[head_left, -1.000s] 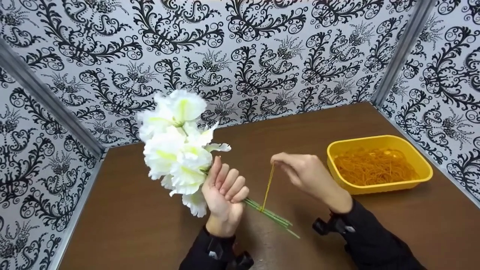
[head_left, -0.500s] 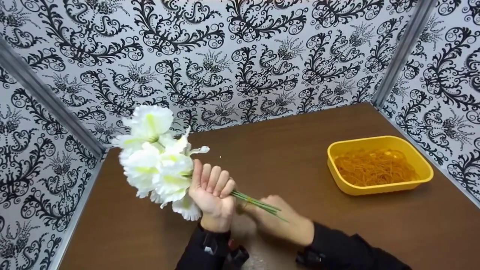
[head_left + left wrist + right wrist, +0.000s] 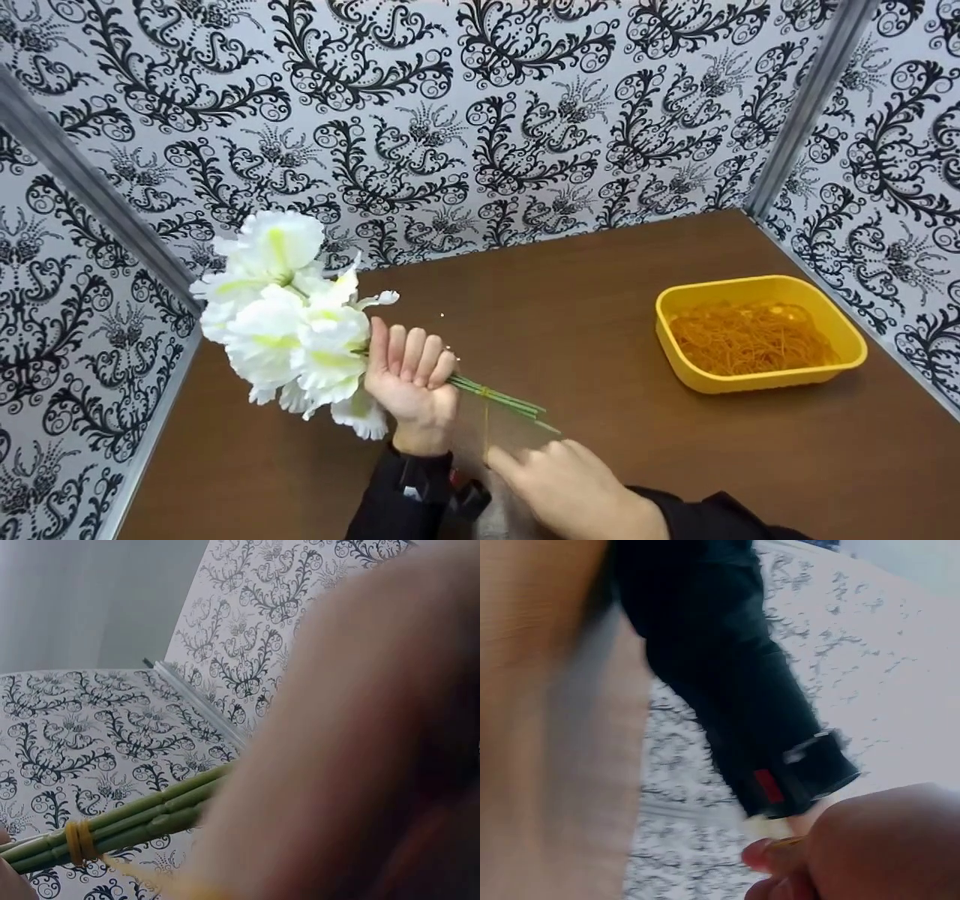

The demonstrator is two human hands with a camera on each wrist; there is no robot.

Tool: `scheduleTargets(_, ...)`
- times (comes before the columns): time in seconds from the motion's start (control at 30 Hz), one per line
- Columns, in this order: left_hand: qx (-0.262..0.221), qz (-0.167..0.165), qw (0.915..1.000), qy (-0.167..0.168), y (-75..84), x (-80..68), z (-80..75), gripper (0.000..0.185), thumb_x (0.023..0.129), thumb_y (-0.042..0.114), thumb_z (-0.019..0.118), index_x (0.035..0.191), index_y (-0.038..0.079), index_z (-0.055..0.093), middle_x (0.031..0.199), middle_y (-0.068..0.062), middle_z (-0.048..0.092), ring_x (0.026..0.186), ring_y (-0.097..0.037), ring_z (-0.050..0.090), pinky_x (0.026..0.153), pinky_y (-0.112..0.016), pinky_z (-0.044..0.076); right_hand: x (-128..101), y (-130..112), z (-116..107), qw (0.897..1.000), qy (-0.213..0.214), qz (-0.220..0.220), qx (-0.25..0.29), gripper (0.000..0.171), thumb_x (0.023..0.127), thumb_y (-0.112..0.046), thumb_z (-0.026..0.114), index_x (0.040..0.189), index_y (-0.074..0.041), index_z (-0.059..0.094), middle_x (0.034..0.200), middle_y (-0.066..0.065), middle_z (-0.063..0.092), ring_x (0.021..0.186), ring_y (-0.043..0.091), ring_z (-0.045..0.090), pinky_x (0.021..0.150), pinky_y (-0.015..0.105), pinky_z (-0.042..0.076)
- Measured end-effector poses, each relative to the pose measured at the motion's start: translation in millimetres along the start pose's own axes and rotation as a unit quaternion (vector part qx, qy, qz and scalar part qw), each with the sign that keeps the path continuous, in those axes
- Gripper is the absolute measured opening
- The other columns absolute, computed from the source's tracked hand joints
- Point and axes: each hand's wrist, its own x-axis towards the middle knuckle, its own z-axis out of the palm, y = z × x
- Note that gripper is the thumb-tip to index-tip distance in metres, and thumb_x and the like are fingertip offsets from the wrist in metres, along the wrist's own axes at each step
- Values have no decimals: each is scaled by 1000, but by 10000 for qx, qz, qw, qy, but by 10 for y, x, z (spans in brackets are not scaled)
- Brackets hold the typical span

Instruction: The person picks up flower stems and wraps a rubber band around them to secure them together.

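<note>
L hand point(image 3: 411, 379) clasps the white artificial-flower bunch point(image 3: 289, 319) above the brown tabletop point(image 3: 600, 315); R hand point(image 3: 570, 484) pinches a thin yellow rubber band point(image 3: 486, 420), stretched toward 6 o'clock from the green stems point(image 3: 499, 399). Overstretched, the band could snap or slip.

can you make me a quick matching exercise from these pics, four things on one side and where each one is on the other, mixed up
Things:
1. white flowers
2. rubber band
3. yellow tray
4. right hand

Places or states:
A. on the table at the right, full of orange bands
B. below the stems, pulling a strand down
C. wound round the green stems
D. held up in the left hand

Pairs: 1-D, 2-C, 3-A, 4-B
</note>
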Motion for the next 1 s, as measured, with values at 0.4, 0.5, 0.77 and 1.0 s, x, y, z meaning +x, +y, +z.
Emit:
scheduleTargets(0.4, 471, 194, 9987, 71, 11, 32, -29, 53, 111, 32, 27, 60, 20, 18, 50, 8, 13, 42, -5, 10, 38, -17, 11, 0, 135, -383, 9923, 988, -203, 725, 33, 96, 1, 44, 114, -17, 66, 59, -10, 36, 44, 2, 28, 41, 14, 12)
scheduleTargets(0.5, 520, 152, 9984, 148, -6, 33, -14, 53, 111, 32, 27, 60, 20, 18, 50, 8, 13, 42, -4, 10, 37, -17, 11, 18, 190, -460, 9876, 1364, -241, 741, 38, 108, -9, 31, 112, -17, 67, 60, -11, 42, 45, 1, 35, 39, 13, 19)
scheduleTargets(0.77, 523, -171, 9985, 71, -81, -5, -3, 53, 110, 29, 34, 60, 18, 19, 50, 8, 12, 41, -4, 10, 37, -17, 11, 54, 394, -630, 9715, 2183, -71, 923, 24, 107, -12, 47, 109, -16, 71, 65, -10, 55, 50, 1, 49, 40, 17, 41)
scheduleTargets(1.0, 439, -579, 9971, -224, -116, -32, 14, 53, 107, 28, 43, 61, 17, 19, 50, 7, 13, 41, -4, 11, 38, -17, 11, 73, 646, -649, 9676, 2385, 82, 822, 28, 109, -11, 43, 107, -13, 71, 83, -4, 72, 62, 7, 66, 51, 22, 53)
